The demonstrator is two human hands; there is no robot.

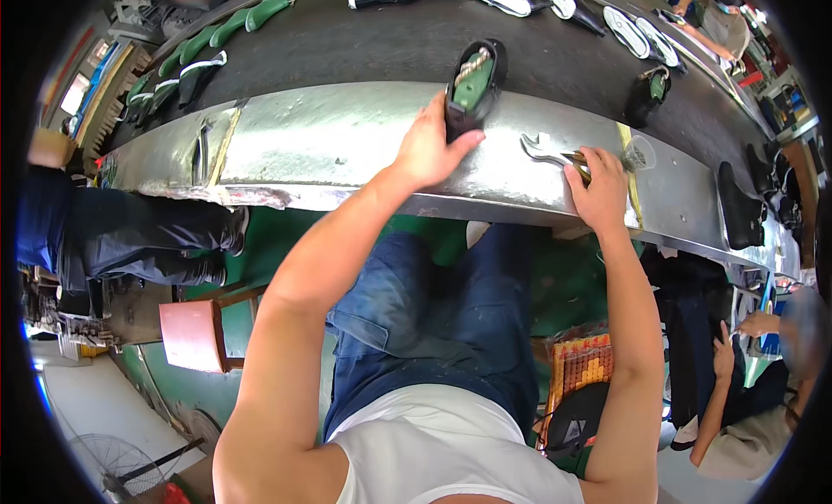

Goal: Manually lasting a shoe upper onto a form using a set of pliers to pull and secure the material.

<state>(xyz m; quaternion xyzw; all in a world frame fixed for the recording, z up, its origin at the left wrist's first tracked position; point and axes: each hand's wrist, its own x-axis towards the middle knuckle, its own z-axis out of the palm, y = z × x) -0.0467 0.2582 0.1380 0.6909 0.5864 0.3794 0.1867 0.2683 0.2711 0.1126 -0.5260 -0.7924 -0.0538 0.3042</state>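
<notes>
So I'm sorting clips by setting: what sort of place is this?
Likely a shoe factory line: a long conveyor belt carrying shoes on green lasts, the left hand gripping one shoe, and a seated co-worker.

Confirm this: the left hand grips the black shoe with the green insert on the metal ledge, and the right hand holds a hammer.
Not quite. In the head view the right hand holds metal pliers, not a hammer. The left hand does grip the black shoe on the metal ledge.

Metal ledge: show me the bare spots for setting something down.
Widest free patch: metal ledge between the tool at its left end and the left hand gripping the shoe. Crowded: around the right hand on the pliers.
</notes>
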